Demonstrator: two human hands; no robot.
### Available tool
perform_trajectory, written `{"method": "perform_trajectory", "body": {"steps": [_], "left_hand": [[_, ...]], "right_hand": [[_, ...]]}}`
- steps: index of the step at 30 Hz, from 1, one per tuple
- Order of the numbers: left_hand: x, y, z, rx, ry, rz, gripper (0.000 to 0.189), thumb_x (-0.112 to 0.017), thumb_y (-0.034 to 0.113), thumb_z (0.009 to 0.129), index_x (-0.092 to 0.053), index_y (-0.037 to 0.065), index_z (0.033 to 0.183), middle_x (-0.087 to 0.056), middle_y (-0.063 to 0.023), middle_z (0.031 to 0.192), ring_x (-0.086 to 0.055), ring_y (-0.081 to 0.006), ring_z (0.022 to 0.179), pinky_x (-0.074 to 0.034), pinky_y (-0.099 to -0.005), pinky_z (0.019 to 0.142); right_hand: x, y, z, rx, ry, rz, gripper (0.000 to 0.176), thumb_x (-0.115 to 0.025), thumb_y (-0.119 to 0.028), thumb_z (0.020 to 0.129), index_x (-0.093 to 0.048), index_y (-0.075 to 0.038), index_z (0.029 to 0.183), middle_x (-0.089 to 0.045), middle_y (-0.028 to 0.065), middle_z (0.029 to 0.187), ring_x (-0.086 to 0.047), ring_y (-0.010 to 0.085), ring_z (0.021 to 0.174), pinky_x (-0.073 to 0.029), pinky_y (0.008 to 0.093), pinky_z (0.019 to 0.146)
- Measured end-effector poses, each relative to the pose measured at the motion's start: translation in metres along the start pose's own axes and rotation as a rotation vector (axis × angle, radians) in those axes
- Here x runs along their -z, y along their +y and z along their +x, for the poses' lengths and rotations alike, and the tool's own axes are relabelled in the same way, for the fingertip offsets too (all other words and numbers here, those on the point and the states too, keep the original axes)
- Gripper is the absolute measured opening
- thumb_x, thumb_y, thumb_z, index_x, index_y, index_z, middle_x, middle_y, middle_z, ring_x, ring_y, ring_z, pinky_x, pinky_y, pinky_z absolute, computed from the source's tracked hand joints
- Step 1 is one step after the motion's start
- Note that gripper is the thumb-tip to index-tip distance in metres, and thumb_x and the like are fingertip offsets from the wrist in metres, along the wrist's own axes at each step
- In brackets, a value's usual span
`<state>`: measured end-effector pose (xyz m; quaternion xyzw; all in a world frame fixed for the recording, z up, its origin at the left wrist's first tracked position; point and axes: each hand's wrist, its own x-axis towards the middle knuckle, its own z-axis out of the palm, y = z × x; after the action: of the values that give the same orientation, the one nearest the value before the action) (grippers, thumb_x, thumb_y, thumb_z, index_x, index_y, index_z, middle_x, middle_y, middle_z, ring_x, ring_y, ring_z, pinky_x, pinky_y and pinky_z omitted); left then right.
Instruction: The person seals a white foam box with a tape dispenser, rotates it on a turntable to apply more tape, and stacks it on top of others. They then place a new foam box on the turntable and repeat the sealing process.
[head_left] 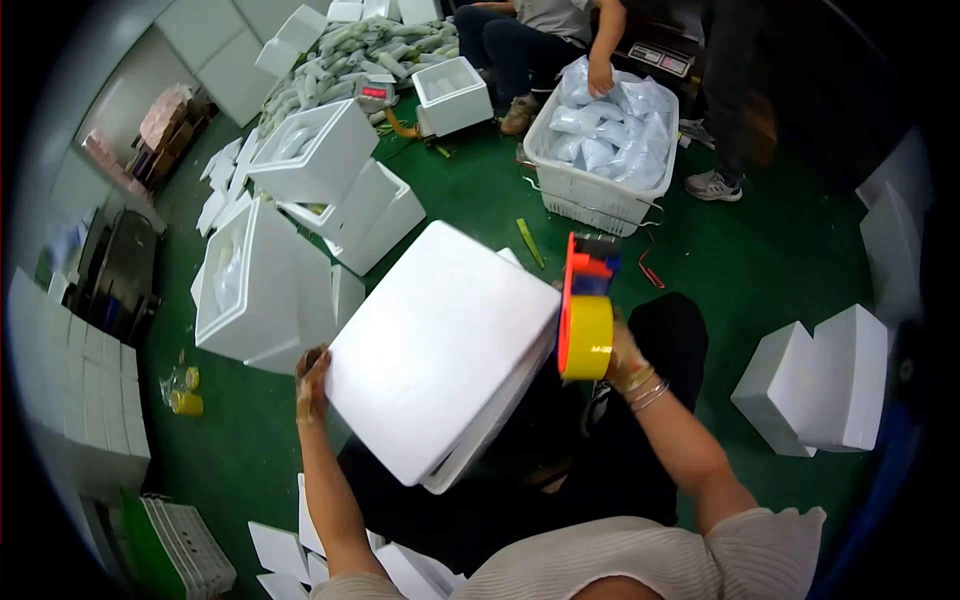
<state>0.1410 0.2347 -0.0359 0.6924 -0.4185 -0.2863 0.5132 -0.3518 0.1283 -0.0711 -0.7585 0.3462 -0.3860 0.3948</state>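
Note:
A white foam box (445,350) with its lid on sits tilted in front of me, above my lap. My left hand (312,380) grips its left edge, with the fingers partly hidden by the lid. In my right hand (624,358) is a tape dispenser (585,318) with a red frame and a wide roll of yellow tape, held close to the box's right edge. Part of that hand is hidden behind the roll.
Filled foam boxes (245,285) stand stacked to the left. Farther back are a heap of wrapped green produce (340,60) and a white basket (598,205) of plastic bags, where another person's hand (600,76) reaches in. Foam boxes (815,385) lie at the right.

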Motion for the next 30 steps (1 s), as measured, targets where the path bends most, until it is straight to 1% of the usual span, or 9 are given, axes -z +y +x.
{"method": "perform_trajectory", "body": {"steps": [2,4,6,8,14,17,20,22,30], "left_hand": [[-0.006,0.007,-0.011,-0.054,0.076,0.162,0.023,-0.067,0.017,0.084,-0.063,0.000,0.098,-0.064,-0.0072,0.094,-0.058,-0.0178,0.092,-0.046,-0.0298,0.086],[0.007,0.002,-0.023,0.090,0.054,-0.315,0.033,-0.067,0.004,0.081,-0.056,-0.002,0.112,-0.061,-0.0089,0.101,-0.057,-0.0187,0.099,-0.046,-0.0302,0.089],[0.010,0.039,-0.008,0.243,-0.097,-0.023,0.025,-0.066,0.004,0.084,-0.060,0.001,0.108,-0.061,-0.0105,0.105,-0.057,-0.0198,0.101,-0.047,-0.0317,0.090],[-0.019,0.063,0.005,-0.220,-0.045,0.784,0.027,-0.066,0.023,0.085,-0.063,0.000,0.097,-0.064,-0.0149,0.089,-0.062,-0.0318,0.086,-0.048,-0.0382,0.076],[-0.202,0.150,0.077,-0.006,-0.254,1.025,0.064,-0.045,0.062,0.087,-0.061,0.006,0.114,-0.063,-0.0220,0.108,-0.056,-0.0390,0.107,-0.040,-0.0428,0.096],[-0.229,0.130,0.048,0.020,-0.026,1.098,0.073,-0.044,0.066,0.085,-0.057,0.006,0.124,-0.063,-0.0205,0.115,-0.055,-0.0393,0.112,-0.036,-0.0410,0.102],[-0.233,0.131,0.053,0.143,-0.005,1.006,0.075,-0.049,0.066,0.083,-0.056,0.006,0.126,-0.063,-0.0189,0.116,-0.056,-0.0376,0.113,-0.035,-0.0404,0.103],[-0.232,0.123,0.063,0.139,0.003,0.971,0.075,-0.051,0.065,0.082,-0.057,0.004,0.126,-0.062,-0.0182,0.119,-0.057,-0.0360,0.111,-0.034,-0.0397,0.104],[-0.225,0.123,0.084,0.349,-0.130,0.665,0.072,-0.073,0.049,0.076,-0.057,-0.006,0.120,-0.062,-0.0222,0.113,-0.059,-0.0286,0.105,-0.043,-0.0312,0.095]], "right_hand": [[-0.004,-0.001,0.003,0.193,0.076,-0.567,0.045,-0.047,-0.032,0.094,-0.049,-0.004,0.129,-0.057,0.0118,0.125,-0.059,0.0230,0.100,-0.049,0.0335,0.082],[-0.008,0.013,0.013,0.105,0.085,-0.269,0.037,-0.053,-0.025,0.088,-0.058,-0.004,0.118,-0.060,0.0148,0.119,-0.060,0.0323,0.097,-0.047,0.0383,0.084],[0.002,0.011,0.020,-0.118,-0.100,-0.255,0.035,-0.052,-0.026,0.089,-0.060,-0.003,0.115,-0.061,0.0157,0.118,-0.060,0.0317,0.095,-0.047,0.0388,0.085],[0.001,0.010,0.016,0.043,-0.067,-0.394,0.037,-0.050,-0.028,0.091,-0.060,-0.002,0.115,-0.062,0.0153,0.116,-0.061,0.0303,0.096,-0.048,0.0388,0.084],[0.011,-0.023,0.012,-0.346,0.037,0.337,0.046,-0.052,-0.035,0.092,-0.058,0.001,0.120,-0.064,0.0141,0.113,-0.061,0.0258,0.101,-0.048,0.0354,0.088],[0.025,-0.028,0.006,-0.430,0.298,0.955,0.043,-0.056,-0.032,0.090,-0.059,0.002,0.116,-0.064,0.0156,0.110,-0.063,0.0226,0.098,-0.050,0.0350,0.087],[0.071,0.005,0.026,-0.775,0.328,0.558,0.030,-0.055,-0.009,0.083,-0.060,-0.003,0.112,-0.063,0.0213,0.110,-0.063,0.0312,0.094,-0.049,0.0402,0.086],[0.090,0.041,0.055,-0.321,0.197,-0.162,0.038,-0.053,-0.006,0.077,-0.055,-0.002,0.115,-0.062,0.0255,0.105,-0.060,0.0402,0.097,-0.046,0.0453,0.088],[0.053,0.062,0.190,-0.393,-0.178,-0.086,0.046,-0.054,-0.017,0.078,-0.046,0.003,0.119,-0.059,0.0288,0.102,-0.058,0.0419,0.098,-0.045,0.0406,0.087]]}}
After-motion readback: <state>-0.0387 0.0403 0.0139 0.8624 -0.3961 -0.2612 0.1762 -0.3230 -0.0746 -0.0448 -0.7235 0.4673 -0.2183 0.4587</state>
